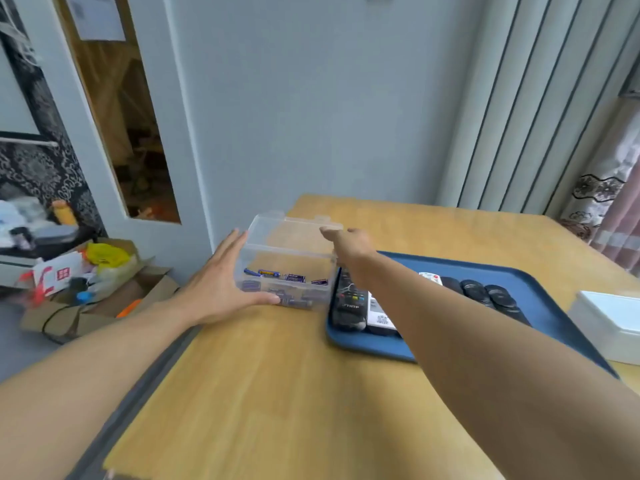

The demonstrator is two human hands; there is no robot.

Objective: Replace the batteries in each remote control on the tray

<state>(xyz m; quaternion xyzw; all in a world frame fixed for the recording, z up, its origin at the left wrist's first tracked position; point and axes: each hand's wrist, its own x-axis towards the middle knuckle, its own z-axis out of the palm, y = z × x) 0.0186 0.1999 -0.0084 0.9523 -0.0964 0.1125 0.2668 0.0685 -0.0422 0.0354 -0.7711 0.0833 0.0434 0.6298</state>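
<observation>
two hands (221, 282), five remotes (348, 306), one tray (540, 306)

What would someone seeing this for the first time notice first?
Two bare arms reach across the wooden table to a clear plastic box of batteries near its far left edge. The left hand lies flat against the box's left wall; the right hand is at its right rim. Just right of the box, a blue tray holds a row of remote controls.

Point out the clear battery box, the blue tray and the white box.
clear battery box (277, 251), head view, left front wall.
blue tray (540, 289), head view, bare far-right floor.
white box (609, 313), head view, top face.
</observation>
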